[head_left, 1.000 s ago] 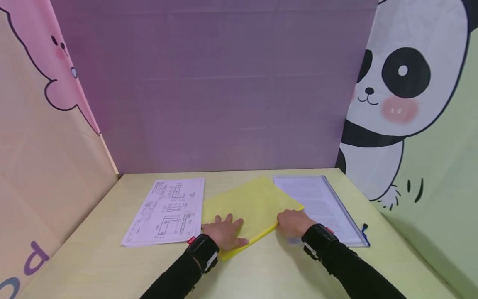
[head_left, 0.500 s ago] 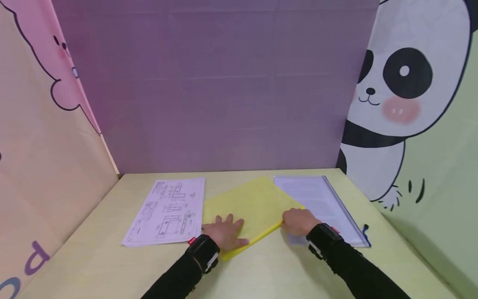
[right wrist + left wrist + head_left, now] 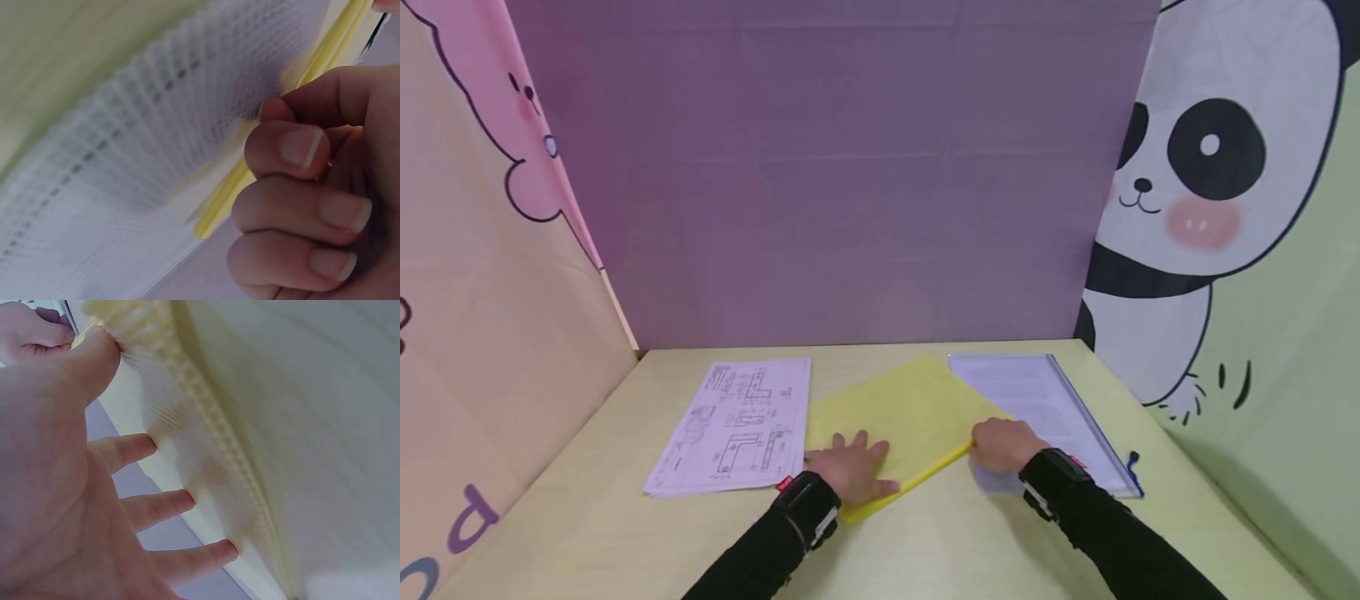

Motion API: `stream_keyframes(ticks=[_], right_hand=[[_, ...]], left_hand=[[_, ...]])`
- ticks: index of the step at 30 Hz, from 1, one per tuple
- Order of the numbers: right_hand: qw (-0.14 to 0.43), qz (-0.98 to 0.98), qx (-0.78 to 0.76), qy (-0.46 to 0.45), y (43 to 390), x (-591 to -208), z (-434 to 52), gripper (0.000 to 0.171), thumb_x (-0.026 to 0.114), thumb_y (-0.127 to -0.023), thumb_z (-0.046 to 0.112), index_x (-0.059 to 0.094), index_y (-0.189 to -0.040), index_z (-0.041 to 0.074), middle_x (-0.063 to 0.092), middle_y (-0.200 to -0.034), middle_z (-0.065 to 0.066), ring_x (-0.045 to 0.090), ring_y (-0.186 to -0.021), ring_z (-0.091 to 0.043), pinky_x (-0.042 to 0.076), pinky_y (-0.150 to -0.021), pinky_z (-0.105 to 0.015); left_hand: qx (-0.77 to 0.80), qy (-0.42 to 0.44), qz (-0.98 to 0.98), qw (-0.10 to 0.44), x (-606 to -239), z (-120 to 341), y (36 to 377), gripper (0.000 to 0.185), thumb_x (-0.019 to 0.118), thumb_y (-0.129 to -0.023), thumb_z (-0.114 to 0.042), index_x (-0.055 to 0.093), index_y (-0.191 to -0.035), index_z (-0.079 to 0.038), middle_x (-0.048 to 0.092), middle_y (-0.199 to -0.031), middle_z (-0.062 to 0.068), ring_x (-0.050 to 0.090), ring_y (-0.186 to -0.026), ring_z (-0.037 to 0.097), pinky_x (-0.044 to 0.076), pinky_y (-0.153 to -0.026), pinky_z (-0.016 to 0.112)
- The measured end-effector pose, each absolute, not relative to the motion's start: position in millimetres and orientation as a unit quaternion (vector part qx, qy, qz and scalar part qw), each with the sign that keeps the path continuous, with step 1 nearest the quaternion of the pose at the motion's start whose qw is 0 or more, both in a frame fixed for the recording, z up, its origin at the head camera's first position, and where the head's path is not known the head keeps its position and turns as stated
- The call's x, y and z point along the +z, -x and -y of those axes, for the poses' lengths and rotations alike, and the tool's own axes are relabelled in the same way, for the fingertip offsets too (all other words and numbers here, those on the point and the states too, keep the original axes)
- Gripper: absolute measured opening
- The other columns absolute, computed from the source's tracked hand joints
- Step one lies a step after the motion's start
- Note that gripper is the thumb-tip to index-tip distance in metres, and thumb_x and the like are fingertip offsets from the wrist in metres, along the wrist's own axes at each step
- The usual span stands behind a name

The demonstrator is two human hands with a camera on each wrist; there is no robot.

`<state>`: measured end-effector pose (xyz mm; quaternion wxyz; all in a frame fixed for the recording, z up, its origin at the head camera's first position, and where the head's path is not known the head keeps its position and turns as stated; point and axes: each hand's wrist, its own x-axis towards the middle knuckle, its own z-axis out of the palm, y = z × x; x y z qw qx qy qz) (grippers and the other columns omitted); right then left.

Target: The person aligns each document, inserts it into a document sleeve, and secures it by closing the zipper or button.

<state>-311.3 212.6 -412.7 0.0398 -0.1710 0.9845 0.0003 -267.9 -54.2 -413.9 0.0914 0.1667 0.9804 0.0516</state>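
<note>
A yellow mesh document pouch (image 3: 910, 396) lies slanted across the middle of the table, its bright yellow edge strip (image 3: 220, 201) facing me. Spread and straight, the fingers of my left hand (image 3: 853, 472) press on its near left corner. In the left wrist view those fingertips touch the mesh, while the thumb sits by the edge. My right hand (image 3: 1006, 445) pinches the strip near the pouch's right corner between thumb and forefinger, the other fingers curled. What lies between the pinching fingertips is hidden.
Left of the pouch lies a stack of paper sheets (image 3: 737, 425) with technical drawings. A clear document pouch (image 3: 1030, 387) with printed pages, a dark edge and a blue pull tab (image 3: 1134, 468) lies on the right, partly under the yellow one. A purple panel (image 3: 850, 183) stands behind the table.
My right hand has slid a little to the right along the yellow strip, towards the pouch's corner. My left hand has stayed in place.
</note>
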Motion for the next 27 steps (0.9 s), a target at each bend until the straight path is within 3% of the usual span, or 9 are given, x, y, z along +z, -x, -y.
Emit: stream_keyframes(ticks=[27], right_hand=[[0.061, -0.990, 0.008, 0.126, 316.3, -409.0, -222.5, 0.021, 0.057, -0.100, 0.017, 0.057, -0.080, 0.010, 0.052, -0.072, -0.004, 0.050, -0.066, -0.022, 0.045, -0.066, -0.041]], left_hand=[[0.045, -0.169, -0.980, 0.091, -413.2, 53.9, 267.8, 0.075, 0.055, -0.093, -0.070, 0.044, -0.155, -0.029, 0.039, -0.160, 0.010, 0.037, -0.142, 0.047, 0.033, -0.091, 0.086]])
